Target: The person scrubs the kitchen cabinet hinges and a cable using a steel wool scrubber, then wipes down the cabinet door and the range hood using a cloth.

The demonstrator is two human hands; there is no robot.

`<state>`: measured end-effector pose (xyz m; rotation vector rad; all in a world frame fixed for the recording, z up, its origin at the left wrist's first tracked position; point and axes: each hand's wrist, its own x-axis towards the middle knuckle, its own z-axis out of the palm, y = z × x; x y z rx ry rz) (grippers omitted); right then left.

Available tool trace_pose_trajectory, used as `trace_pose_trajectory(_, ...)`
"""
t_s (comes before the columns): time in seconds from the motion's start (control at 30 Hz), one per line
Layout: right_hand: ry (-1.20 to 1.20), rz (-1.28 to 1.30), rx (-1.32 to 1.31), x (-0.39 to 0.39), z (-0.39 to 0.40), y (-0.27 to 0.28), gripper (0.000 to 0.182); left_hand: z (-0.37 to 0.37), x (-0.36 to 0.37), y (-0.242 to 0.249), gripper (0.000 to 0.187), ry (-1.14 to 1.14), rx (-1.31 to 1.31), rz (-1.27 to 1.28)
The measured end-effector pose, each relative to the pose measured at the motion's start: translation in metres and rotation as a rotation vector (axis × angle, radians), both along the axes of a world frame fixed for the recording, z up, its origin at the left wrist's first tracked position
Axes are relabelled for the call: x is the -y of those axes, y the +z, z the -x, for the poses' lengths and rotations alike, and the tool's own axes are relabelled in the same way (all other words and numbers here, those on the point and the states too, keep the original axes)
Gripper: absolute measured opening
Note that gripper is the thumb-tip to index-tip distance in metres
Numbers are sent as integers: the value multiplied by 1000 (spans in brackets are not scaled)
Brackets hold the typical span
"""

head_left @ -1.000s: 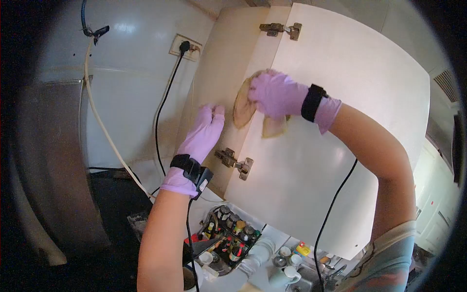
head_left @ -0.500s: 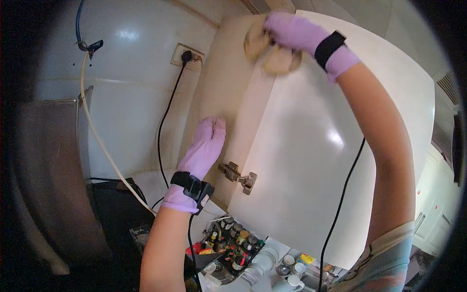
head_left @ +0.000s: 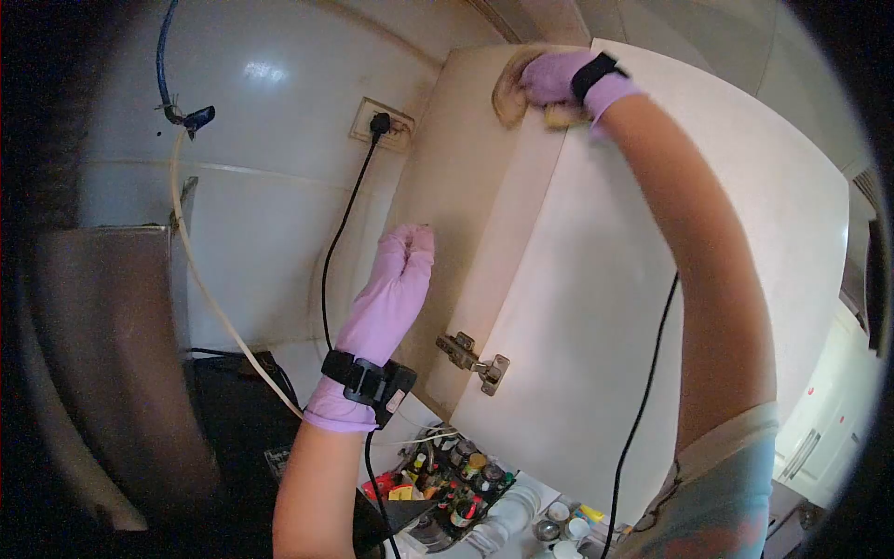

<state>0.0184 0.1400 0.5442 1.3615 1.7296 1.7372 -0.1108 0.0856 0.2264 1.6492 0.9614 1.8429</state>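
While the right hand [head_left: 551,78], its fingers closed on a yellowish cloth [head_left: 509,93] at the far end of the cabinet side panel [head_left: 470,163], seems mid-wipe, the left hand [head_left: 391,291] bunches its fingers nearer, their opening unclear, and the next stroke probably calls for even pressure.

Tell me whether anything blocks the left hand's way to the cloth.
Nothing visible does: only the pale cabinet panel shows between the left hand and the cloth, which the right hand grips.
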Motion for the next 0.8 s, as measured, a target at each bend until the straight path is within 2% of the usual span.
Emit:
trace_pose_trajectory(0.13, 32, -136, 6, 6, -2, -36, 22, -2, -8, -4, 42, 46, -15, -117)
trace_pose_trajectory(0.2, 46, -230, 117, 9, -8, -39, 20, -4, -8, -1, 41, 56, -29, -133)
trace_pose_trajectory(0.23, 40, -228, 122, 11, -10, -37, 20, -5, -5, -1, 41, 50, -25, -132)
trace_pose_trajectory(0.3, 190, -184, 89, 12, -16, -29, 22, -5, -2, 1, 40, 13, -90, -154)
trace_pose_trajectory(0.33, 318, -78, 146, 14, -18, -20, 23, -5, -2, 1, 40, 10, -90, -156)
trace_pose_trajectory(0.43, 277, -19, 138, 24, -12, -13, 25, -7, -9, -3, 38, -38, -29, -121)
trace_pose_trajectory(0.47, 277, 105, -104, 43, -9, -13, 26, -7, -11, -3, 38, -46, -24, -153)
trace_pose_trajectory(0.5, 277, 108, -107, 64, -4, -13, 26, -6, -12, -4, 38, -56, -21, -185)
trace_pose_trajectory(0.57, 42, -25, -343, 89, -2, -11, 26, -4, -14, -6, 40, -87, -11, -158)
trace_pose_trajectory(0.6, 34, -21, -338, 88, -14, 2, 26, -4, -13, -7, 42, -121, 3, -135)
trace_pose_trajectory(0.63, 88, 23, -330, 86, -31, 25, 25, -3, -9, -5, 42, -128, 9, -128)
trace_pose_trajectory(0.67, 144, 69, -320, 84, -39, 37, 23, 0, -4, -1, 50, -110, -36, -69)
trace_pose_trajectory(0.7, 281, 86, -597, 85, -40, 34, 26, 2, 0, 0, 59, -87, -85, -15)
trace_pose_trajectory(0.77, 613, 183, -368, 79, -40, 37, 28, 0, -8, -2, 60, -89, -62, -53)
trace_pose_trajectory(0.8, 677, 123, -344, 71, -39, 29, 29, -1, -10, -2, 61, -92, -41, -93)
